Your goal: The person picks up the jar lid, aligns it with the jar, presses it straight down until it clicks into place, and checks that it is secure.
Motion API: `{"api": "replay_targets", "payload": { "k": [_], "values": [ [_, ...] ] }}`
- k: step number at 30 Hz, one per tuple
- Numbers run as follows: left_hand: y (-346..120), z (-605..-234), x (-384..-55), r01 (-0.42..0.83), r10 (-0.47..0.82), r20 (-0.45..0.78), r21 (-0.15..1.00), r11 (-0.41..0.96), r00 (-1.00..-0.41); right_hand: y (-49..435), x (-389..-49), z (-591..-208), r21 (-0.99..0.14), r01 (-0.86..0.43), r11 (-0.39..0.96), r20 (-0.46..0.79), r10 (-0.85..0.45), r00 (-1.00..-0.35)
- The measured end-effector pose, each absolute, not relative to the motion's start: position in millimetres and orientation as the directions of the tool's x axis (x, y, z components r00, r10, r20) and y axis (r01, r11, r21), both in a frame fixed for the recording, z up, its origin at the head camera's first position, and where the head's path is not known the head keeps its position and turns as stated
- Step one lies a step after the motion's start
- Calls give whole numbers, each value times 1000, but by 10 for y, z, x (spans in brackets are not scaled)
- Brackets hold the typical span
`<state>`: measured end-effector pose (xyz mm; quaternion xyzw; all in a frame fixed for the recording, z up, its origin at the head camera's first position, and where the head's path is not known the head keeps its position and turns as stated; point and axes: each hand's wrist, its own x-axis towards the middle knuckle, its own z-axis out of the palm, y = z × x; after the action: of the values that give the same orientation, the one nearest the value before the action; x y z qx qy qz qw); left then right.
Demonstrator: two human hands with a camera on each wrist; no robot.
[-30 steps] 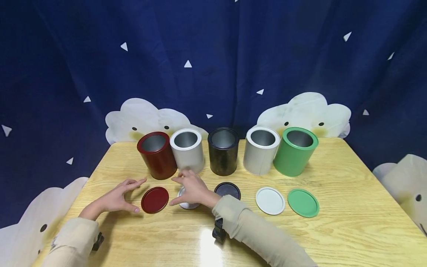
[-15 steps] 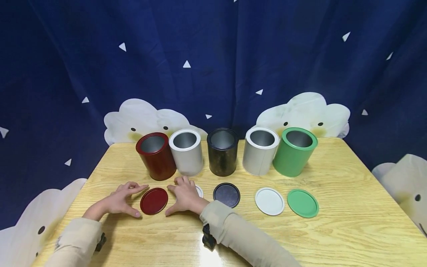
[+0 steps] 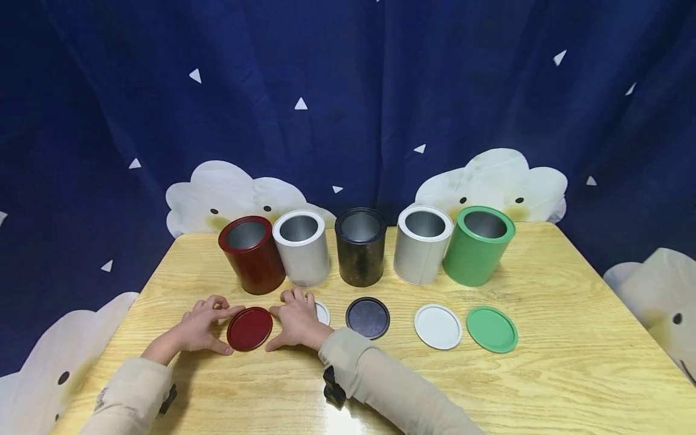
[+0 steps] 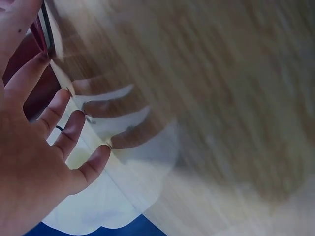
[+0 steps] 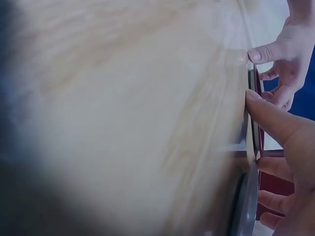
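On the wooden table in the head view, a red round lid (image 3: 249, 329) lies flat between both hands. My left hand (image 3: 201, 326) is at its left side, index fingertip and thumb spread right at the rim. On the other side, my right hand (image 3: 298, 323) has its index fingertip by the rim and its thumb close to the near edge. That hand partly covers a white lid (image 3: 323, 314). Behind stands the open red can (image 3: 255, 263). In the left wrist view, the left fingers (image 4: 71, 130) are spread and extended. The right wrist view shows the red lid (image 5: 260, 132) edge-on beside the right thumb.
Beyond the lids stand an open white can (image 3: 304, 263), a black can (image 3: 361, 260), another white can (image 3: 418, 257) and a green can (image 3: 472, 260). A black lid (image 3: 368, 318), a white lid (image 3: 438, 327) and a green lid (image 3: 492, 329) lie to the right.
My right hand has moved left, off most of the white lid, to the red lid's right side. My left hand has shifted slightly right to the red lid's rim. The cans stay put.
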<state>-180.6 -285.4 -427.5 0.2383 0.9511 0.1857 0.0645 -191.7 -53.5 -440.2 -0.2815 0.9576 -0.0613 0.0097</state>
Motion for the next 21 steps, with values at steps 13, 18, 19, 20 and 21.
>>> {"api": "replay_targets", "payload": {
  "k": [13,18,19,20,21],
  "values": [
    [-2857,-4317,-1807,468,493,17,349,812,-870,-610,-1889,-4433,-129,-551,825,77,-545,-835],
    [-2871,-4337,-1794,491,504,57,343,801,-862,-627,-1878,-4416,-149,-555,819,92,-547,-832],
    [-2875,-4342,-1791,495,506,66,344,798,-860,-629,-1878,-4409,-148,-556,818,96,-548,-831],
    [-2881,-4347,-1787,499,507,74,346,795,-859,-629,-1880,-4400,-146,-558,817,99,-549,-830],
    [-2887,-4350,-1783,502,508,81,347,792,-858,-628,-1882,-4391,-144,-559,816,103,-550,-829]
  ]
}}
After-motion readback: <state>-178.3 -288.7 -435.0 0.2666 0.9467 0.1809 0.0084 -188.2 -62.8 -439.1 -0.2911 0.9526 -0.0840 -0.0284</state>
